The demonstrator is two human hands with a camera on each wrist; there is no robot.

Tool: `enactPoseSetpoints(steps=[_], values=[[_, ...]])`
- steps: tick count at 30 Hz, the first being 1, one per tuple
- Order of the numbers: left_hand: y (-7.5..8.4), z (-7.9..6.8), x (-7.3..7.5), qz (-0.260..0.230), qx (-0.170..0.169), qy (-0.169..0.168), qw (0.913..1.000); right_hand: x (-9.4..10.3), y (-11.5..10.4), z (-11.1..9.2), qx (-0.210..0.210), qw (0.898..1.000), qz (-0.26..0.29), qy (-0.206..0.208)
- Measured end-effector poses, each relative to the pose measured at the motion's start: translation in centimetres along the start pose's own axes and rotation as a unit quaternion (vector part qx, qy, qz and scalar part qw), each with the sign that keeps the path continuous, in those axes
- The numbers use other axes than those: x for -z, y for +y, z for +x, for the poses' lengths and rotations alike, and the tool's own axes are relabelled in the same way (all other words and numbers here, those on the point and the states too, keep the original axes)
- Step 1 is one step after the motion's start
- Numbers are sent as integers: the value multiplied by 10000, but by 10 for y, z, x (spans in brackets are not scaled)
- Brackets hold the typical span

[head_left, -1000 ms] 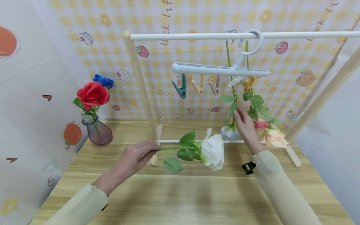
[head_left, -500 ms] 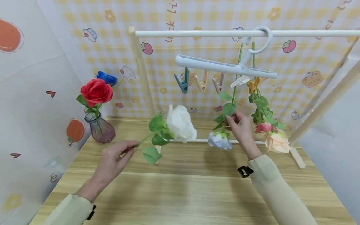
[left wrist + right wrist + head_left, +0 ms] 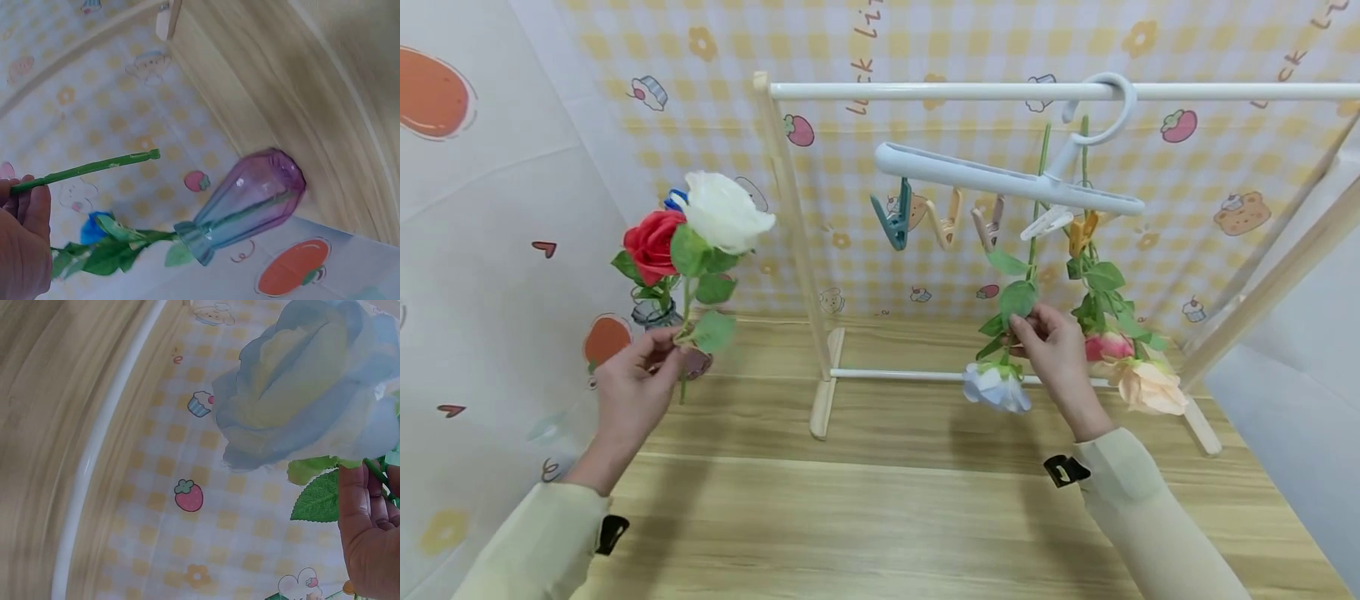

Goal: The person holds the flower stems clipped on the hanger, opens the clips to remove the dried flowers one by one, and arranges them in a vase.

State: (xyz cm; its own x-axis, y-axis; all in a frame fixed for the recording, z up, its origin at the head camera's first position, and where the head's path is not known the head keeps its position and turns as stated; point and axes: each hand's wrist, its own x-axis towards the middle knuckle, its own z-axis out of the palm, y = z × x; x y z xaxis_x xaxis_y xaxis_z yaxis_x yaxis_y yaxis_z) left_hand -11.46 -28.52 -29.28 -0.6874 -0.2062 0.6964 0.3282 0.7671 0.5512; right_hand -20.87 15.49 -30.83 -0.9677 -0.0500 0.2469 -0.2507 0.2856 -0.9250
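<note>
My left hand (image 3: pixel 632 387) pinches the stem of a white rose (image 3: pixel 724 213), bloom upward, at the left. Its bare cut stem end (image 3: pixel 106 165) points past the fingers in the left wrist view. Close by, a purple-blue glass vase (image 3: pixel 253 197) holds a red rose (image 3: pixel 653 247) and a blue rose (image 3: pixel 676 200); the white rose and hand partly cover them in the head view. My right hand (image 3: pixel 1060 358) pinches the leafy stem of a pale blue flower (image 3: pixel 997 387), which hangs bloom down below a white clothespin (image 3: pixel 1047 222) on the hanger.
A light blue hanger (image 3: pixel 970 171) hooks over the rack's white top bar (image 3: pixel 925 92). Teal (image 3: pixel 895 218), cream and beige clothespins hang from it without flowers. Right of my right hand, a peach rose (image 3: pixel 1150 386) and a pink flower (image 3: pixel 1107 345) hang below an orange clothespin (image 3: pixel 1082 233).
My left hand has carried the white rose leftward and turned it from lying sideways to upright near the vase. My right hand has shifted slightly down the stem, drawing the pale blue flower left.
</note>
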Motion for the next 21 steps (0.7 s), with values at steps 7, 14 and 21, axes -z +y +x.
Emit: enactPoseSetpoints(steps=[7,14,21], values=[[-22,32,13,-51,1100,807,9906,2,2,-3,17,10000,10,50],[-31,66,25,-1204,2304,1528,9535,3,1,-3,38,10000,-21,68],[-37,92,19,-1139,2653,1654,9430,2,0,-4,10,10000,33,79]])
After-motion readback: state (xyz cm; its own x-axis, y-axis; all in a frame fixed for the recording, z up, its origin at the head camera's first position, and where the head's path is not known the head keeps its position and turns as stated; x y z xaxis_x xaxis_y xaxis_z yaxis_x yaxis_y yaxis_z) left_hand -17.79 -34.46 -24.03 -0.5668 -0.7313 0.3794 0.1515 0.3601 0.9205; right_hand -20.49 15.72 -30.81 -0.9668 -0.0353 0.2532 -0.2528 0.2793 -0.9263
